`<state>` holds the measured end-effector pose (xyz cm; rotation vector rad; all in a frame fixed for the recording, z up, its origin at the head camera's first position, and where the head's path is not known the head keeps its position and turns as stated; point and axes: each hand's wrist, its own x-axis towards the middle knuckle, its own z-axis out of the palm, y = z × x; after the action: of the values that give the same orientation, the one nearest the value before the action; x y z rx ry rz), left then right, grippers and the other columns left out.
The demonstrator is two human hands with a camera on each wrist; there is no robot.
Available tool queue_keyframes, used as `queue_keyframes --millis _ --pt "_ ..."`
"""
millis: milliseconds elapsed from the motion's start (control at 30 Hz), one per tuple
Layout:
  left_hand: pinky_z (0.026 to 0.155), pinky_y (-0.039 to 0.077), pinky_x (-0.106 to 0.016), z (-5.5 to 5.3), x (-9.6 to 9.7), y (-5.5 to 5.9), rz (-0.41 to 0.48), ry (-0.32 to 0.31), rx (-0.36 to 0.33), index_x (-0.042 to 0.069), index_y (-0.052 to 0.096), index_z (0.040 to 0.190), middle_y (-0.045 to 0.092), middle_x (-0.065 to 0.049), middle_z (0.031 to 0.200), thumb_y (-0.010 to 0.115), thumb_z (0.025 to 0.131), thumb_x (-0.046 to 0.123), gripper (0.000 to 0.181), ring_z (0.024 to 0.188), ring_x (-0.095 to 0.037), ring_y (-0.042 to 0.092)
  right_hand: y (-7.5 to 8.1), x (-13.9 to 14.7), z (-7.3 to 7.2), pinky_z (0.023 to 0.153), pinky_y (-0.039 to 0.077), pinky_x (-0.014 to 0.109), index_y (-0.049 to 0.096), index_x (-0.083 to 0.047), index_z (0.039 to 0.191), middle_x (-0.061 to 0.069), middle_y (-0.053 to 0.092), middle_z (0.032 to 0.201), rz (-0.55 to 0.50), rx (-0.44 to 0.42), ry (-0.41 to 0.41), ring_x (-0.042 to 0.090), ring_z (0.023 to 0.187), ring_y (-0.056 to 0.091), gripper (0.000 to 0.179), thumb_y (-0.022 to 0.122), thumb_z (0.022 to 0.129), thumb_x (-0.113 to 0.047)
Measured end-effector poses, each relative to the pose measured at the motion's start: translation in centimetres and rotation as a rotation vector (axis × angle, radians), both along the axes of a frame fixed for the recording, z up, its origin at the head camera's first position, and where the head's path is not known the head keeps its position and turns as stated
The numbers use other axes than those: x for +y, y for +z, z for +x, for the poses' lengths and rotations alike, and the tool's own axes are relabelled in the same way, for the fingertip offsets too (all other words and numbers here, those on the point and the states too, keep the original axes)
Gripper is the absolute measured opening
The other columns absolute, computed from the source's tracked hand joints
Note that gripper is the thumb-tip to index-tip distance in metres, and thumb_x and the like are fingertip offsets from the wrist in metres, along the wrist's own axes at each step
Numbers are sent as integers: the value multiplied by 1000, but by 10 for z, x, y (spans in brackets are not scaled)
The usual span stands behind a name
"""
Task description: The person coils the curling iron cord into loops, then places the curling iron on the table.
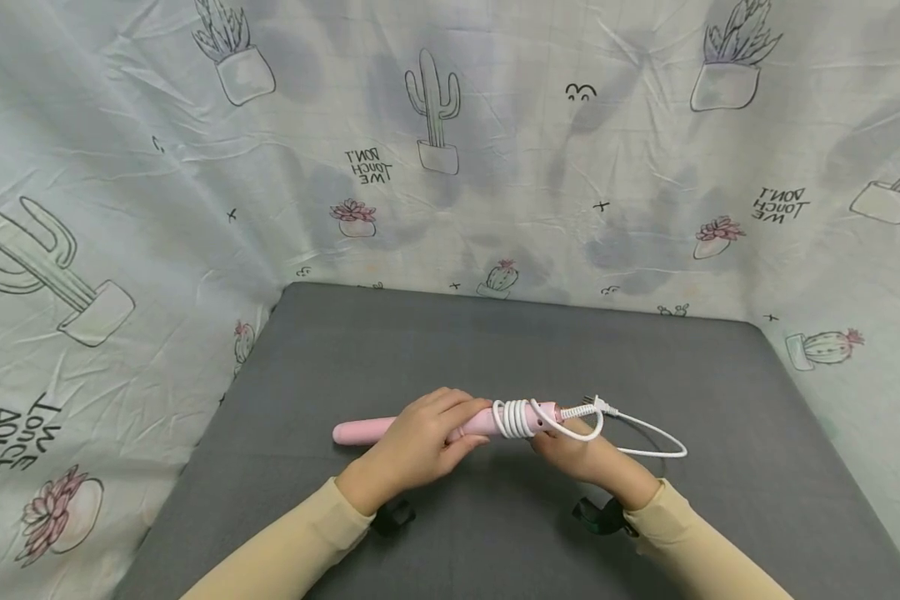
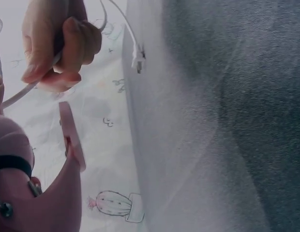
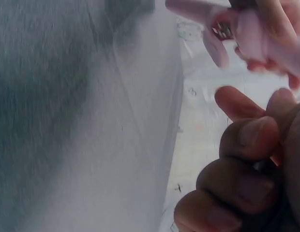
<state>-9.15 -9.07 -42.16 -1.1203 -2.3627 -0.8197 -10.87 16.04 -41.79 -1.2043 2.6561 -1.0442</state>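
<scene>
My left hand (image 1: 423,433) grips a pink curling iron (image 1: 363,431) around its middle, holding it sideways over the grey table. A white cord (image 1: 516,418) is wound in several turns round the handle on the right. Next to the handle's end is my right hand (image 1: 573,454), partly hidden behind the iron and a cord loop. In the left wrist view, its curled fingers pinch the cord (image 2: 17,96). The white plug (image 2: 138,60) hangs from a free stretch of cord. The iron's pink lever (image 2: 70,130) sticks out at the side in that view.
A grey table (image 1: 495,358) lies under both hands. Pale cloth (image 1: 525,150) printed with cacti and lettering rises behind the table and along its sides. Dark wrist bands (image 1: 600,517) show under the forearms, near the beige sleeves (image 1: 690,533).
</scene>
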Motion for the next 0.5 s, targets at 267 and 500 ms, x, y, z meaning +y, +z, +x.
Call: queue_keyframes --millis 267,500 --pt "79 48 -29 -1 -2 3 114 94 -73 14 61 125 62 5 108 70 89 28 40 96 -9 55 -11 -16 9 68 47 29 63 -18 113 -5 65 90 38 -107 -86 4 72 52 22 46 104 -28" --pt "78 48 -29 -1 -6 2 116 120 -89 15 60 124 61 6 108 72 89 27 39 96 -9 54 0 -9 10 59 43 27 66 -12 103 -7 61 77 17 25 -246 3 63 45 13 53 100 -14"
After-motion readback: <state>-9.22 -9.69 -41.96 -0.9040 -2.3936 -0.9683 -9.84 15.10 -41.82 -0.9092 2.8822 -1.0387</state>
